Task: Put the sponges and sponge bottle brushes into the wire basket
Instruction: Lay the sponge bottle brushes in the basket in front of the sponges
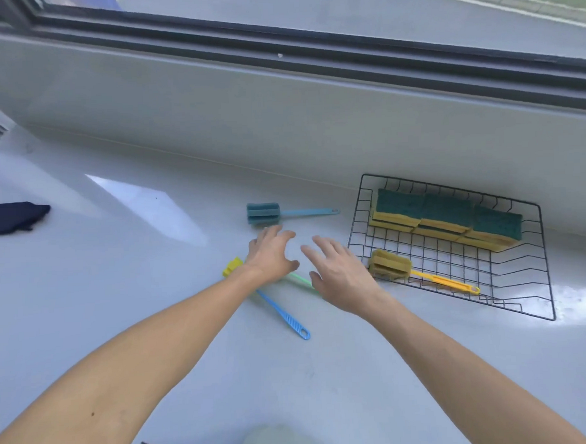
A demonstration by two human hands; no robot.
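Sponges (447, 220) in wire basket (536, 298); hands empty.

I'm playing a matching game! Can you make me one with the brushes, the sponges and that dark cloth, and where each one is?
Things:
1. yellow-handled brush
2. teal-headed brush
3. sponges
4. dark cloth

Places:
A. far left on the counter
B. stacked along the back of the wire basket
C. on the counter, just beyond the left hand
D. near the front of the basket, beside the right hand

Pairs: 1-D, 2-C, 3-B, 4-A
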